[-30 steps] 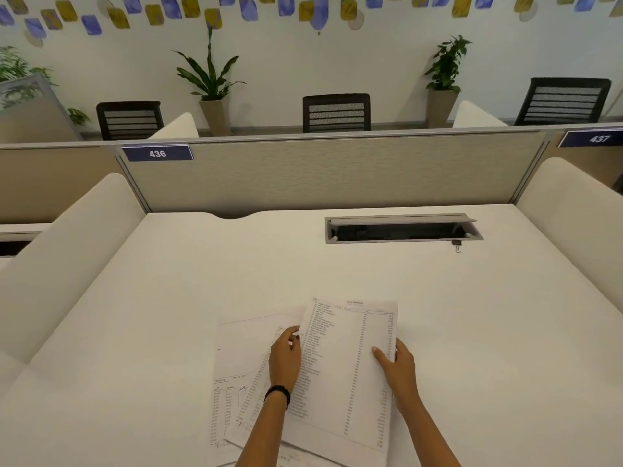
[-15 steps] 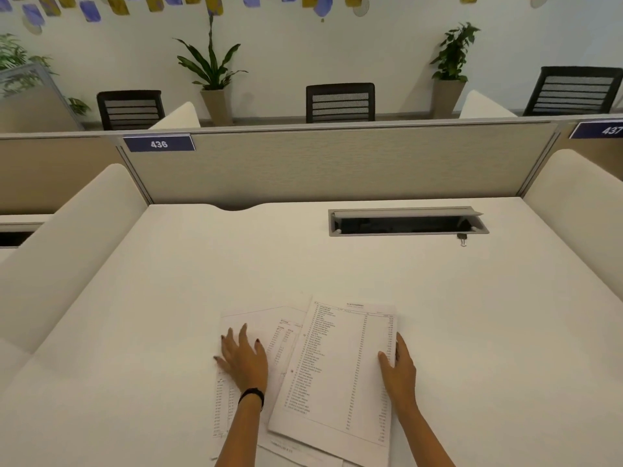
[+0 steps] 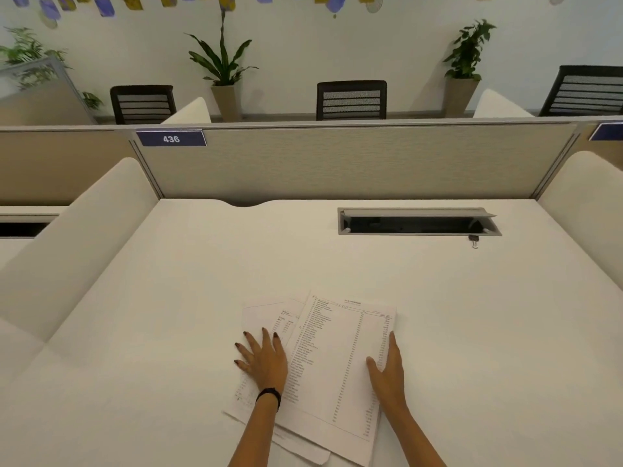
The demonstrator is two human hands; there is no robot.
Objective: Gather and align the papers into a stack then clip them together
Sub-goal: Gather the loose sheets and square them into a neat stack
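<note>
Several printed papers point(image 3: 333, 358) lie fanned out and misaligned on the white desk point(image 3: 168, 298) near its front edge. The top sheet is tilted to the right; lower sheets point(image 3: 266, 315) stick out at its left and bottom. My left hand point(image 3: 263, 360) rests flat with spread fingers on the lower left sheets. My right hand point(image 3: 387, 372) lies flat along the right edge of the top sheet. A small black binder clip point(image 3: 473, 240) sits far off at the back right, just in front of the cable slot.
An open grey cable slot point(image 3: 418, 221) is set into the desk's back right. A beige partition point(image 3: 337, 163) with the label 436 closes the back. Padded white side walls point(image 3: 77, 237) flank the desk. Chairs and potted plants stand beyond.
My left hand left the top sheet, moved left and laid itself flat on the lower sheets. My right hand slid to the top sheet's right edge.
</note>
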